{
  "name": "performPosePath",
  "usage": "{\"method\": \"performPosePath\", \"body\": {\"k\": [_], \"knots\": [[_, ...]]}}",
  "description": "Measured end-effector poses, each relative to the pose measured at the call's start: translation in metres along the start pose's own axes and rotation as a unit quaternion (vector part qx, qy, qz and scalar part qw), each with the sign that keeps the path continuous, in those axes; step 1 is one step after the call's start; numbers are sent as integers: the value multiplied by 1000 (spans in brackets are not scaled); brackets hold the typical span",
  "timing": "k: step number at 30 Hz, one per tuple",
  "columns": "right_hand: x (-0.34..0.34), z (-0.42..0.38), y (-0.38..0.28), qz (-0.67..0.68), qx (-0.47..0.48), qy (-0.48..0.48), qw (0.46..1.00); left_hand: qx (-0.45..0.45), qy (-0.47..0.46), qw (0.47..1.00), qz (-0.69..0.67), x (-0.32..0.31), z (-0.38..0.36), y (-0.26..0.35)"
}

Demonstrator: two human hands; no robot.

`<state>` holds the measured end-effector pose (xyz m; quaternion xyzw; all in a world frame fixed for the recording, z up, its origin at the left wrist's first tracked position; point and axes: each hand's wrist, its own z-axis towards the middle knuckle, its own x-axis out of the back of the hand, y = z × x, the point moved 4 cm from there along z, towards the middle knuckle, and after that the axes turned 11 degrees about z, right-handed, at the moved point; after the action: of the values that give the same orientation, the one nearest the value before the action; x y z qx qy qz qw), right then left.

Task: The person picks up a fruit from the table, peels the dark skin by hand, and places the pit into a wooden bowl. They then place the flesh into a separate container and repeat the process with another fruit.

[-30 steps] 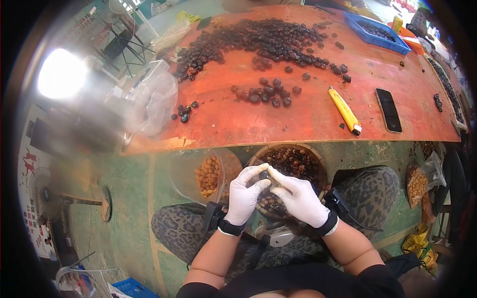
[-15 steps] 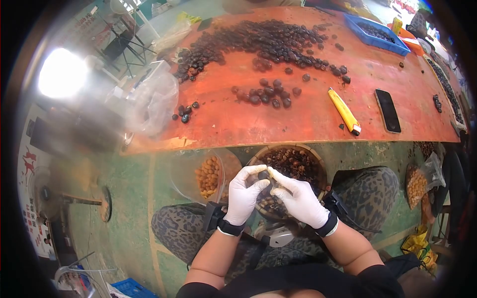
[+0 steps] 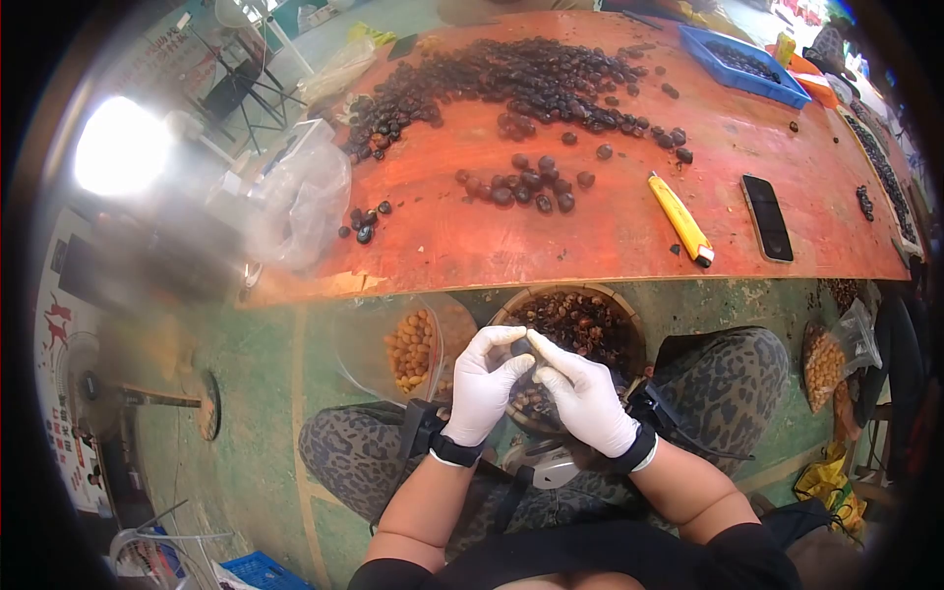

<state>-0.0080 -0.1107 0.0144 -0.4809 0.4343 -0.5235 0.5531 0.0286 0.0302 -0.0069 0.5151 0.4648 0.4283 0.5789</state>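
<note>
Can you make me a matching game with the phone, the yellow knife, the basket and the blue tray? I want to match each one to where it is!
Things:
1. phone
2. knife
3. basket
4. tray

Places:
A. under the table edge, behind both hands
B. far right corner of the table
C. on the table, left of the phone
D. on the table, right of the knife

Pairs: 1-D, 2-C, 3-A, 4-B

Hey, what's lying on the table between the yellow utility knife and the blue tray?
In the head view, the stretch between the yellow utility knife and the blue tray is bare orange tabletop; the black phone lies right of the knife.
</note>
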Motion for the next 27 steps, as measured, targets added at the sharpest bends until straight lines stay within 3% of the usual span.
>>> {"method": "performPosePath", "body": {"k": [2,5,8,9,11,16,19,23,27], "knots": [[-2,0,-1,22,12,31,999,-33,-5,999,17,-1,1,1],[-3,2,2,117,-69,21,991,-44,-32,998,12,2,3,3],[-2,4,13,284,-205,24,937,26,-77,996,-48,5,1,-2],[8,11,25,336,-150,50,929,-3,-169,985,-40,2,-2,6],[36,24,30,370,-203,132,897,48,-186,980,-54,-3,-8,6],[30,10,26,248,-211,57,944,56,-69,989,-121,7,1,4],[14,6,8,100,-126,27,987,56,-43,988,-134,8,2,-5],[7,6,0,23,-60,-27,998,61,-25,987,-146,5,1,-7],[5,8,0,53,-88,-41,994,71,-12,990,-122,3,1,-1]]}}
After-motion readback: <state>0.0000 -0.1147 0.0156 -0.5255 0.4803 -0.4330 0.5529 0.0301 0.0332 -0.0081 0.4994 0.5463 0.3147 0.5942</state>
